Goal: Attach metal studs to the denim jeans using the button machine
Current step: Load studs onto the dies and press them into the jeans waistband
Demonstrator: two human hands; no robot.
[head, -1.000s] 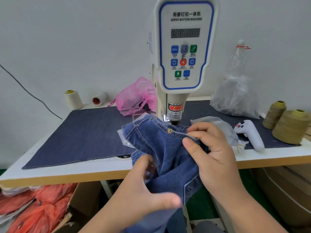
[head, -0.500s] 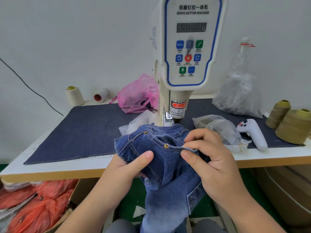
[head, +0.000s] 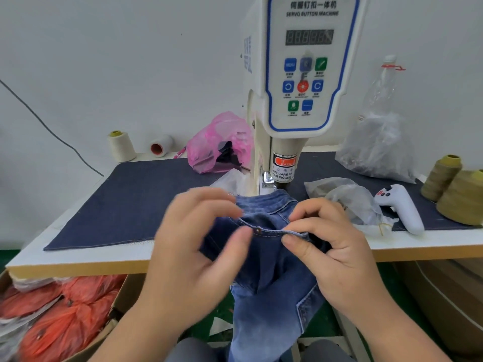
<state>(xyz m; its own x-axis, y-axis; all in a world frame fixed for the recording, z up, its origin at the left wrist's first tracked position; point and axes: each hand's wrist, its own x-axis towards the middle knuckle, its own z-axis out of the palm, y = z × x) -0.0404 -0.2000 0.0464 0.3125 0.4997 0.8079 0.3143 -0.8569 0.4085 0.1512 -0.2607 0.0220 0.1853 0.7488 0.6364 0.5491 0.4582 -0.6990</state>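
Note:
Blue denim jeans [head: 266, 257] hang over the table's front edge, just below the punch of the white servo button machine [head: 305, 74]. One brass stud [head: 258, 231] sits on the stitched pocket edge. My right hand [head: 337, 252] pinches that edge to the right of the stud, between thumb and forefinger. My left hand [head: 188, 257] is blurred; its fingers curl over the left fold of the jeans and its thumb lies close to the stud. The left part of the jeans is hidden behind it.
A dark denim mat [head: 130, 205] covers the table [head: 78, 259]. A pink bag [head: 219, 142], clear bags [head: 379, 150], a white handheld controller [head: 402, 207] and thread cones [head: 462, 194] stand around the machine. Orange bags [head: 60, 309] fill a box under the table.
My left hand has come up from under the jeans to the left fold, its thumb now beside the stud. The right hand's pinch on the pocket edge is unchanged.

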